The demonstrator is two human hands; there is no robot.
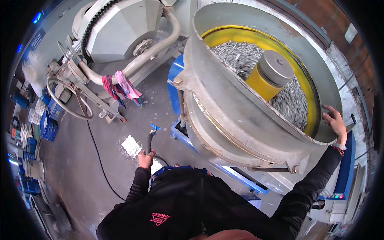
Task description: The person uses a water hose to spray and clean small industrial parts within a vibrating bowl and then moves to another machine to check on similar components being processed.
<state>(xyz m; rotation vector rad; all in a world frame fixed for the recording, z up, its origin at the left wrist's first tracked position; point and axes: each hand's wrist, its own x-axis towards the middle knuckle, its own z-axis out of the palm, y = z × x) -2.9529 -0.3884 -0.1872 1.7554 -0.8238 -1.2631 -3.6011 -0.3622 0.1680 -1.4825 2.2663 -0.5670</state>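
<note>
My left hand (146,158) is closed around a dark hose (149,143), just below a metal fitting with a blue valve lever (155,127) at its end. The hose end points up and away from me, above the floor. To the right stands a large round vibratory finishing bowl (224,100) with a grey metal wall and yellow lining. Many small silvery-grey pieces (240,56) fill it, partly blurred, around a yellow centre post with a metal cap (277,67). My right hand (335,122) grips the bowl's right rim, its bent fingers reaching over the inner side.
A big grey faceted drum (124,30) on a pipe frame stands at the far left. Pink and red cloths (122,86) hang from its pipe. A black cable (98,154) crosses the floor. Blue crates (48,127) line the left side. A blue base (240,178) supports the bowl.
</note>
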